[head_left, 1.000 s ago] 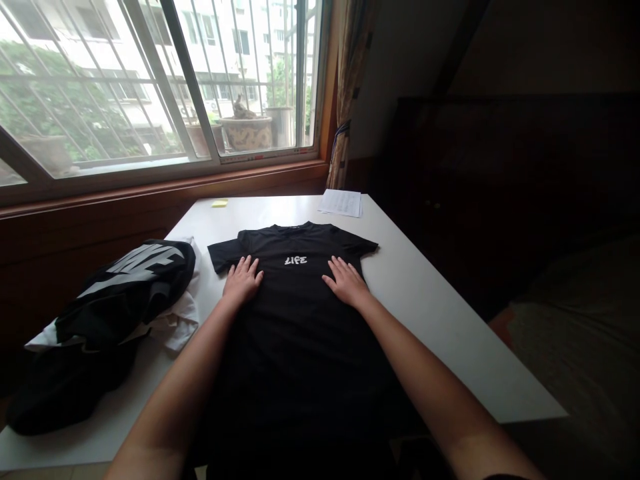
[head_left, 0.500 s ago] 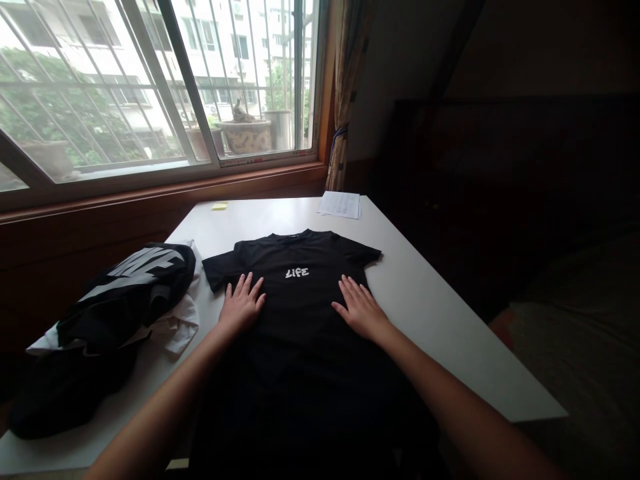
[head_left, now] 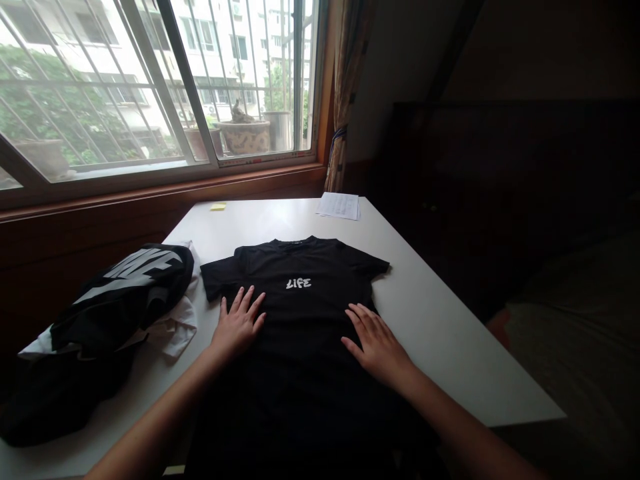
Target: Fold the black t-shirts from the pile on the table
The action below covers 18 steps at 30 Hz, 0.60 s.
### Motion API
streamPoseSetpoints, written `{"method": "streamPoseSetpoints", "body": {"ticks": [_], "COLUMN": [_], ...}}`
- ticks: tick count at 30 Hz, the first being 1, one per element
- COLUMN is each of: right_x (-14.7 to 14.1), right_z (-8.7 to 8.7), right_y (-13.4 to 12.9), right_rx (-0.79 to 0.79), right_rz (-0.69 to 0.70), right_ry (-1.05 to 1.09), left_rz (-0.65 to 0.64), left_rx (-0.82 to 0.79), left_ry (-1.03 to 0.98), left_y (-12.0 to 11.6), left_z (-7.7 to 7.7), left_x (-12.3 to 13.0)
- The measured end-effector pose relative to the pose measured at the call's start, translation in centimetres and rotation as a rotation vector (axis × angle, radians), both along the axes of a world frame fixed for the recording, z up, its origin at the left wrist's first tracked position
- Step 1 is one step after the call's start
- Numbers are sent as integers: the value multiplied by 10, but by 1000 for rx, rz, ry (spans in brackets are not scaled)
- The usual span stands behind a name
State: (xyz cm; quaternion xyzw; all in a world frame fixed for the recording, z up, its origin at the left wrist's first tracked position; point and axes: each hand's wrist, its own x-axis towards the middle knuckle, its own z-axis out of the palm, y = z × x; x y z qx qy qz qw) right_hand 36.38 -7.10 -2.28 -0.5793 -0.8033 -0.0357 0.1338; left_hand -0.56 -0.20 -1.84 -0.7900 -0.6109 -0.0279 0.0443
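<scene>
A black T-shirt [head_left: 300, 327] with small white lettering on its chest lies spread on the white table [head_left: 440, 320], its collar toward the far side. Both short sleeves stick out to the sides. On the shirt's left part, below the sleeve, my left hand [head_left: 239, 327] rests flat with fingers spread. My right hand [head_left: 375, 340] lies on the right part, fingers stretched and close together, thumb apart. Neither hand grasps the cloth. The shirt's lower end is lost in the dark near my body.
A heap of black and white clothes [head_left: 120, 300] lies at the table's left. Paper sheets [head_left: 339, 206] and a yellow sticky note [head_left: 218, 207] are at the far edge. Beyond stand a barred window [head_left: 150, 87] and a tied curtain [head_left: 340, 133]. The right side is dark.
The shirt has shifted slightly toward me, its right sleeve a little farther right. Both hands have moved back toward me, the right one more and also to the right.
</scene>
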Motion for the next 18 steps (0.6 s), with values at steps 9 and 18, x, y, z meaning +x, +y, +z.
{"method": "streamPoseSetpoints", "body": {"ticks": [9, 18], "right_x": [-1, 9], "right_z": [-1, 31], "right_y": [-56, -32], "right_rx": [47, -9], "right_rz": [26, -4], "right_ry": [43, 114], "left_rz": [-28, -87], "left_rx": [-29, -33], "left_ry": [-16, 19], "left_y": [-51, -57], "left_z": [4, 4], "left_x": [-1, -11]}}
